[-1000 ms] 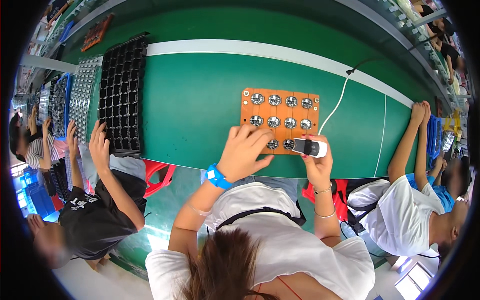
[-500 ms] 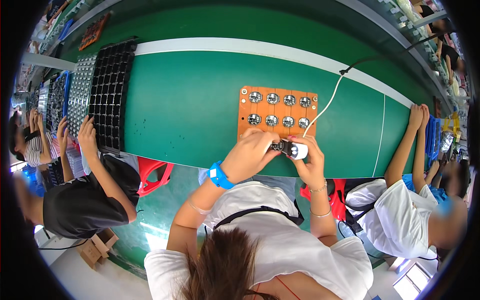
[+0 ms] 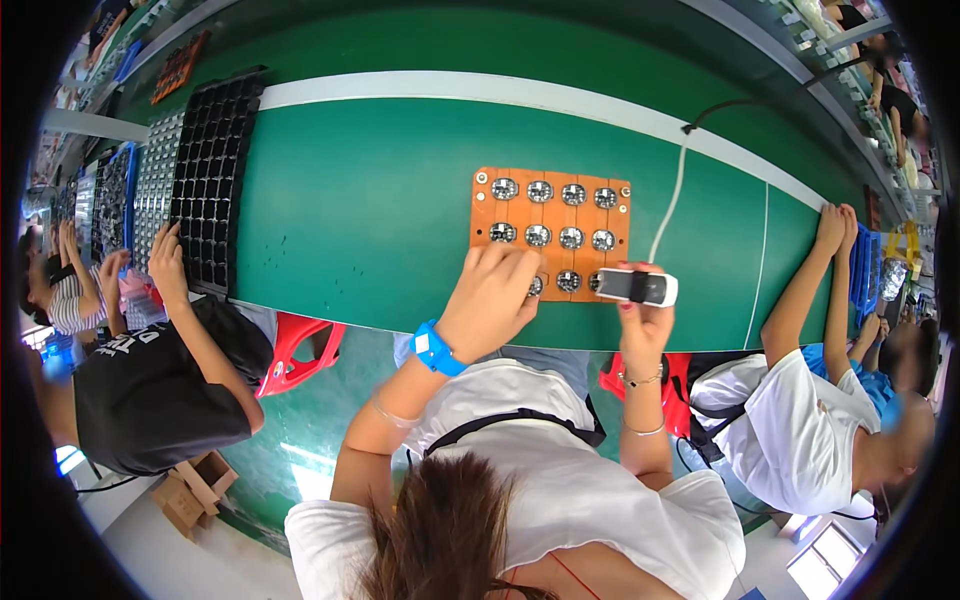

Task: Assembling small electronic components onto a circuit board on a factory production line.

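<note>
An orange fixture board [image 3: 554, 214] lies on the green table in front of me, with rows of small round circuit boards [image 3: 571, 238] set in it. My left hand [image 3: 495, 300] is over the board's near left corner. Its fingers are bent and pressed together beside a partly covered round circuit board [image 3: 536, 286]; what the fingertips hold is hidden. At the near right corner my right hand [image 3: 646, 322] grips a corded white-and-grey handheld device [image 3: 655, 290] with a black band. The device's grey end reaches over the board's edge and partly covers a round circuit board.
A white cord [image 3: 672, 200] runs from the device to the table's far edge. Black compartment trays [image 3: 212, 180] stand at the left, near a co-worker's hand [image 3: 168, 262]. Another person's hands [image 3: 838, 230] rest at the right edge. Tiny dark bits [image 3: 283, 240] lie on the table.
My hands have parted: the left moved slightly left onto the board's near corner, the right moved right. The device has turned sideways, and its cord has shifted right. More round circuit boards are uncovered.
</note>
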Available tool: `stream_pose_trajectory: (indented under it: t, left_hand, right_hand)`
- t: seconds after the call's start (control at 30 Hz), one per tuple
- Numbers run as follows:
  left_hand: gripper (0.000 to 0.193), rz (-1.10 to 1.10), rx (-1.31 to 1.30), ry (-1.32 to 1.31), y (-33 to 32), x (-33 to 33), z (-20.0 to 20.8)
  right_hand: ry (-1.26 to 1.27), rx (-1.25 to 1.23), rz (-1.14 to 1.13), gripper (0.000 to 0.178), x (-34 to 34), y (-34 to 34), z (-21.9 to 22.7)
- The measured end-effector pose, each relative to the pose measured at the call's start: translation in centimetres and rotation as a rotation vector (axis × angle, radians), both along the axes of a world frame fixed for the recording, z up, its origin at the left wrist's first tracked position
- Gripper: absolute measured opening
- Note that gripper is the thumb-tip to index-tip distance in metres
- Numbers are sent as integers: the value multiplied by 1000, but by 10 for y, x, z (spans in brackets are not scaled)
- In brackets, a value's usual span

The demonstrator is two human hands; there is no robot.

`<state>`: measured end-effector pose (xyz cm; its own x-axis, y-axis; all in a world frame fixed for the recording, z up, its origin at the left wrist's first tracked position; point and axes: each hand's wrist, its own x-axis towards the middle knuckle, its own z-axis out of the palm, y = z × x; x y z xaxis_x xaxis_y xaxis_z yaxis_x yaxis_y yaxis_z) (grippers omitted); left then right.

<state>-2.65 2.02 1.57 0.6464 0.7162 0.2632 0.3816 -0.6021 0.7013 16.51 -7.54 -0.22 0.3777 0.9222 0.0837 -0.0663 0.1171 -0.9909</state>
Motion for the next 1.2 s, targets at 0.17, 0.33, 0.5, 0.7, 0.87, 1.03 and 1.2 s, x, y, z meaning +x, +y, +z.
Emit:
stream_pose_trajectory:
  t: [0.17, 0.33, 0.5, 0.7, 0.87, 1.03, 1.2]
  left_hand:
    - [36, -39, 103, 88, -4, 21, 3]
    - [32, -48, 86, 100, -1, 30, -5]
    - [29, -110, -139, -73, -6, 33, 4]
    - [30, -92, -112, -134, -4, 34, 15]
    - [36, -96, -62, 30, -3, 34, 15]
    - [38, -66, 140, 157, -10, 54, 5]
    - [34, -96, 132, 107, -11, 73, -6]
  right_hand:
    - [-150, -55, 52, 38, 20, -3, 4]
    - [-431, -35, 123, 33, 22, 1, 5]
    - [-583, -21, 125, 36, 14, 6, 7]
    - [-605, 6, 151, 37, 16, 7, 11]
    - [-171, -34, 46, 37, 16, -5, 0]
    - [-126, 21, -62, 38, 39, -14, 2]
    - [-403, -32, 24, 34, 54, -17, -4]
